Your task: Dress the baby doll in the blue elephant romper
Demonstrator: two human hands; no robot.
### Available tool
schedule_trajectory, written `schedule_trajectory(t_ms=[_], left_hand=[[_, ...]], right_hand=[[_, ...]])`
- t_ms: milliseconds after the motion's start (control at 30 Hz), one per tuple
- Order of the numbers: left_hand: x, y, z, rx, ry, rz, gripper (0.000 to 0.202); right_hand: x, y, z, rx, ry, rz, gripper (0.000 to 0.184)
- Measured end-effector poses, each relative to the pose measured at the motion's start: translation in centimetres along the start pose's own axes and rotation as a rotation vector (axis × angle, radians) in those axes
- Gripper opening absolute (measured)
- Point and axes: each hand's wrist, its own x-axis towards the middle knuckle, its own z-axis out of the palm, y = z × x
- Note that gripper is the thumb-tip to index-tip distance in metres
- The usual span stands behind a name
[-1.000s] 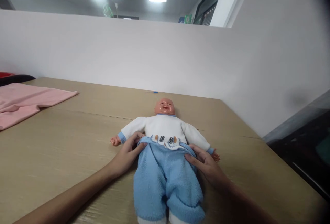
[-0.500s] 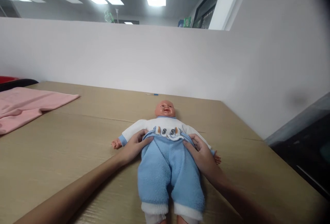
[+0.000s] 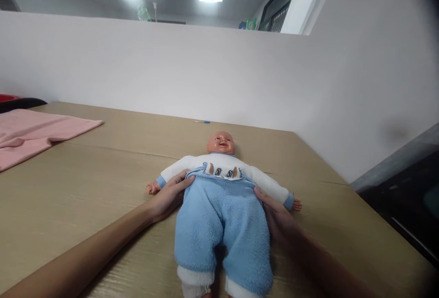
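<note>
A baby doll [image 3: 220, 143] lies on its back on the table, head towards the wall and arms spread. It wears a white top with blue cuffs and fluffy blue trousers [image 3: 222, 215] with white hems. My left hand [image 3: 168, 197] grips the trousers' waistband at one side, thumb on top and fingers curled behind the cloth. On the opposite side my right hand [image 3: 276, 208] pinches the waistband, its thumb on top and the other fingers mostly hidden. Between the hands the waistband is stretched beneath an embroidered animal face on the doll's front.
A pink cloth [image 3: 41, 128] lies at the table's left. Near the far edge is a small blue-tipped stick [image 3: 206, 122]. A white wall [image 3: 206, 69] rises behind the tan table [image 3: 103, 174]. Dark objects stand beyond the right edge.
My hands have moved apart, drawing the waistband wider and flatter across the doll. The trouser legs have shifted slightly left, and the view has tilted a little downward.
</note>
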Motion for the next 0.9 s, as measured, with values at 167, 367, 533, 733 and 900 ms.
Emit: schedule_trajectory(t_ms=[167,367,533,733,900], left_hand=[[-0.5,0.5,-0.2,0.447,0.010,0.157,0.033],[0.8,2.1,0.9,0.515,-0.026,0.244,0.039],[1.6,1.4,-0.2,0.482,0.078,0.171,0.047],[-0.7,1.4,-1.2,0.902,0.029,0.184,0.036],[-1.1,0.3,-0.5,0.620,0.159,0.089,0.038]], right_hand=[[-0.6,-0.3,0.1,-0.246,-0.043,-0.202,0.033],[-0.1,-2.8,1.5,-0.740,-0.068,-0.592,0.031],[2.2,-2.3,0.9,-0.655,-0.041,-0.401,0.050],[1.1,-0.3,-0.9,-0.639,0.077,-0.317,0.055],[-0.8,1.1,0.2,-0.199,0.179,-0.100,0.050]])
